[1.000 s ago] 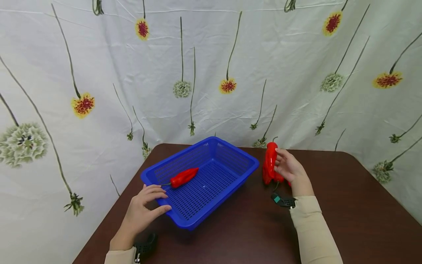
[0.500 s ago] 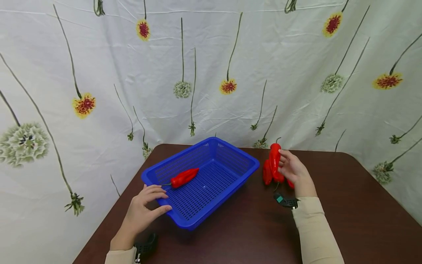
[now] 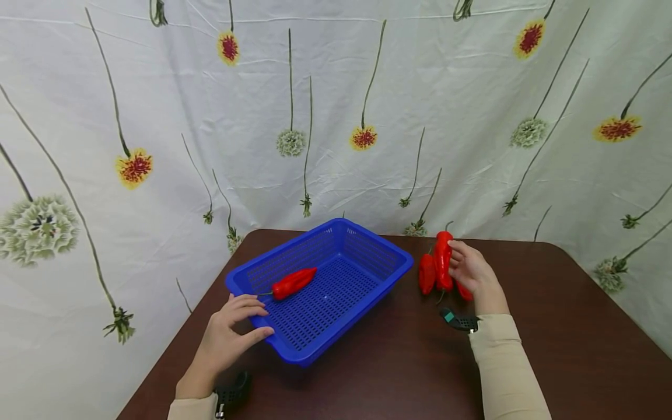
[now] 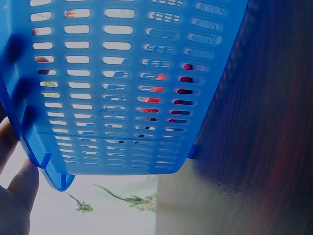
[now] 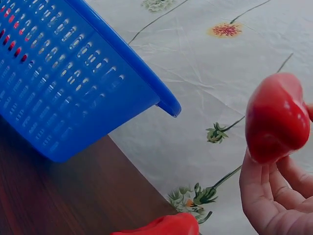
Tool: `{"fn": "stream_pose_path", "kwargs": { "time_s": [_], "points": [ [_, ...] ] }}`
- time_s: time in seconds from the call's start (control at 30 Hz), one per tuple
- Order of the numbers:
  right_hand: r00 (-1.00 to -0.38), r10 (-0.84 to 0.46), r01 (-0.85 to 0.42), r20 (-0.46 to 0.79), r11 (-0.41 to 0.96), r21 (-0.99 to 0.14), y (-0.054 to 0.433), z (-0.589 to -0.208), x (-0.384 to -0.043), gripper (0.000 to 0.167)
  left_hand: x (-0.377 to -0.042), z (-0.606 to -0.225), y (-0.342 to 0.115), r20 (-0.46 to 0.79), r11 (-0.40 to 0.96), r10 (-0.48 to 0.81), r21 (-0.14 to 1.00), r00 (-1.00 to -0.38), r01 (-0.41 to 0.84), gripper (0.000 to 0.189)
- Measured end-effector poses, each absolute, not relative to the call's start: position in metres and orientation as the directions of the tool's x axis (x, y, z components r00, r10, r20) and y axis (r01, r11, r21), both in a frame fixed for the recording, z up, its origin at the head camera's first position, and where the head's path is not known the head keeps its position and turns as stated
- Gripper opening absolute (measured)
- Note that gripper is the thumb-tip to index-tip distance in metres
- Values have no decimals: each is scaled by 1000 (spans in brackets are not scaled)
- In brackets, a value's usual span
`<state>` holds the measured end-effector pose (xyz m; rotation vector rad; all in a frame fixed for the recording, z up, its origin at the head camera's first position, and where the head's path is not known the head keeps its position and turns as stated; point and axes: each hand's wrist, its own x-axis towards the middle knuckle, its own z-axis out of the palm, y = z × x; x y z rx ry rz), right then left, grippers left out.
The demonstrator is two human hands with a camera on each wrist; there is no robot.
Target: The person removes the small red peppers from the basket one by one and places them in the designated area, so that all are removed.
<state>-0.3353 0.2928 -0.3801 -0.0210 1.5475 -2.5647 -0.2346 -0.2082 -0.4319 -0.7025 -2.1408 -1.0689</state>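
Note:
A blue plastic basket [image 3: 336, 303] with slotted walls stands on the table, and one long red pepper [image 3: 291, 284] with a green stem lies inside it. My left hand [image 3: 226, 335] grips the basket's near-left rim; the left wrist view catches its thumb [image 4: 25, 183] against the rim. Right of the basket, my right hand [image 3: 472, 269] holds another red pepper [image 3: 443, 256] upright by its side, stem up. In the right wrist view that pepper [image 5: 276, 117] shows its rounded end. More red peppers lie below and beside it, one at the left [image 3: 426, 274] and one at the right [image 3: 464, 291], partly hidden.
The dark brown table [image 3: 388, 361] has rounded far corners. Behind it hangs a white cloth [image 3: 336, 105] printed with flowers. A black wrist strap [image 3: 459, 321] sits at the right wrist, and a similar strap [image 3: 231, 394] is on the left.
My right hand has shifted slightly right and nearer, carrying its pepper; the pepper lying on the left now shows more fully. The left hand and basket stay put.

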Motion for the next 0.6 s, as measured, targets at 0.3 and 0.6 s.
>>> {"fn": "stream_pose_path", "kwargs": {
  "time_s": [0.3,0.6],
  "points": [
    [-995,-62,91,-72,-418,-904,299,-383,-336,25,-235,-433,-208,736,525,176,492,-653,695,37],
    [-995,14,86,-100,-389,-917,305,-384,-335,20,-235,-433,-208,739,535,176,483,-650,693,37]
  ]
}}
